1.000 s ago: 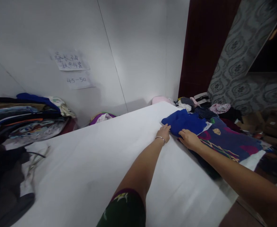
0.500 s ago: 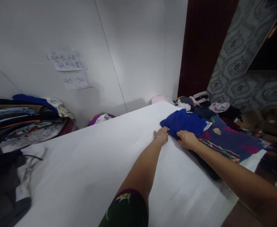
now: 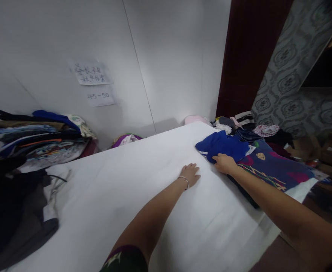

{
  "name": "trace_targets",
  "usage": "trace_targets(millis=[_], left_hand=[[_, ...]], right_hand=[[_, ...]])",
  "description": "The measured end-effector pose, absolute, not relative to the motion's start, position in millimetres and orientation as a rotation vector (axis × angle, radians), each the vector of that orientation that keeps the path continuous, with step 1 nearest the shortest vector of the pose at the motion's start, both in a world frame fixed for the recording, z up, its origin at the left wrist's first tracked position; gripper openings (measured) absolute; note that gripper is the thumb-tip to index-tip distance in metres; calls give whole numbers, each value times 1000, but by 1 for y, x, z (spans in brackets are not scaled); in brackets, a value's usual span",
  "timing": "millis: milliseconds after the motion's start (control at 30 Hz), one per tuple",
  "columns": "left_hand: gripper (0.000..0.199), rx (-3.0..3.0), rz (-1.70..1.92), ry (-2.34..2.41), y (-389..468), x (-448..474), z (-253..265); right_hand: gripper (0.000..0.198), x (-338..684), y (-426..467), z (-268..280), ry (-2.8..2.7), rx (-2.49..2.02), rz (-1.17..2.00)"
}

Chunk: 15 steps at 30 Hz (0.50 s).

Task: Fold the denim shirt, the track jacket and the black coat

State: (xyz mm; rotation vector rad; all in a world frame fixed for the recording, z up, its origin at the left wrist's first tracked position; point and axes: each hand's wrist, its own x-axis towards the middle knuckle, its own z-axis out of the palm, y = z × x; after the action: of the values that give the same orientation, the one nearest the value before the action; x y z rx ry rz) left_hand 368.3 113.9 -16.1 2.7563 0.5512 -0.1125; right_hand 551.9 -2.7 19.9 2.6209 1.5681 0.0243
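1. Surface: white tabletop [image 3: 120,196], mostly bare in the middle; faint creases in its covering toward the near right.
2. Room: pale panelled wall [image 3: 174,56] rises behind the tabletop's far edge. Two handwritten paper sheets [image 3: 93,73] on it, lower one marked "45-50".
3. Beyond the tabletop's right end: dark red panel [image 3: 252,49], scroll-patterned wallpaper [image 3: 287,87], brown cardboard boxes [image 3: 330,147] in dim light.
4. Stack of folded clothes [image 3: 41,139] at the tabletop's far left; dark garment [image 3: 15,211] bunched at its near left.
5. Blue garment [image 3: 226,143] at the tabletop's right edge, its right part overlying other clothes. Long axis runs roughly left to right; narrower end, with a white stripe, points left, inward over the tabletop.
6. Printed dark garment [image 3: 279,162] spreads rightward from the tabletop's right edge.
7. Left hand [image 3: 190,176]: palm down on the tabletop, fingers spread, apart from the blue cloth. Bracelet [image 3: 186,182] at the wrist.
8. Right hand [image 3: 224,163]: at the tabletop's right edge, fingers bent against the blue garment's near edge. Cannot tell whether cloth is pinched.
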Motion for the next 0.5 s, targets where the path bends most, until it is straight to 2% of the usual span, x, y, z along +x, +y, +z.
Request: trace_targets(millis=[200, 300, 400, 500], left_hand=[[54, 2710, -83, 534, 80, 310, -19], [54, 2713, -74, 483, 58, 285, -18], [54, 2736, -109, 423, 38, 258, -15], [54, 2784, -144, 400, 21, 227, -12]], right_hand=[[57, 553, 11, 22, 1631, 2720, 165], [65, 557, 17, 10, 1536, 2667, -78], [66, 564, 18, -8, 1491, 2656, -66], [61, 561, 19, -33, 1494, 2694, 98]])
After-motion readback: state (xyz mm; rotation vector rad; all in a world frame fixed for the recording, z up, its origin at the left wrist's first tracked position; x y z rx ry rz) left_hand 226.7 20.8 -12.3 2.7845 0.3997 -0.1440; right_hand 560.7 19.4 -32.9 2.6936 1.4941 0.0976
